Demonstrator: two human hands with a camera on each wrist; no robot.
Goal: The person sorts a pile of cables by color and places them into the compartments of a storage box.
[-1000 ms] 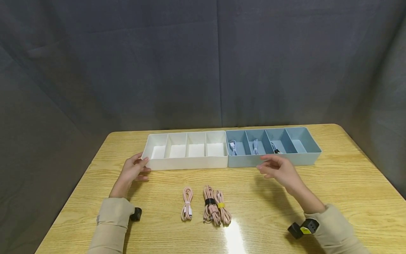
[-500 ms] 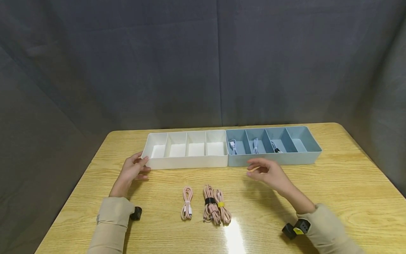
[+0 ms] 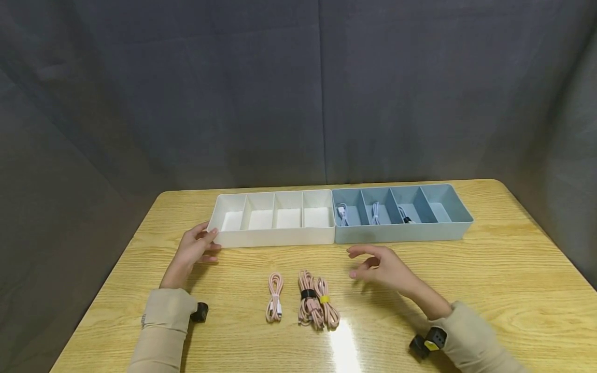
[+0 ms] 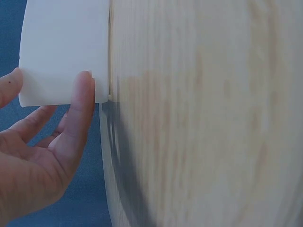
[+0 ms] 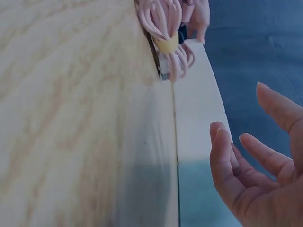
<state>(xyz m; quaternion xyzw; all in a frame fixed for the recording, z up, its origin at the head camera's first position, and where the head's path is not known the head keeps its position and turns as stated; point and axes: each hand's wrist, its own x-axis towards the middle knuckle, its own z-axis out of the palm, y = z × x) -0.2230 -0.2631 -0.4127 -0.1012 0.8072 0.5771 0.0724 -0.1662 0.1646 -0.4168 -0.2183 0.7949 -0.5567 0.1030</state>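
My left hand (image 3: pixel 192 253) touches the near left corner of the white divided box (image 3: pixel 275 239), thumb at the rim. In the left wrist view its fairly straight fingers (image 4: pixel 83 101) lie at the white end. My right hand (image 3: pixel 384 267) hovers in front of the blue divided box (image 3: pixel 401 234), fingers spread and loosely bent around nothing. Left of it on the table lie tied pink cables: one with a white tie (image 3: pixel 275 298), one with a black strap (image 3: pixel 308 295) and one with a yellow strap (image 3: pixel 330 310), the latter two side by side.
The boxes stand end to end along the back of the wooden table (image 3: pixel 242 342). Light blue cables (image 3: pixel 343 215) lie in the blue box's left compartments, and a black-banded cable (image 3: pixel 404 217) in the third. Dark curtain (image 3: pixel 261 93) hangs behind.
My right hand has moved left and toward me, from the blue box's front wall to over the table nearer the pink cables. The left hand has stayed at the white box's corner.
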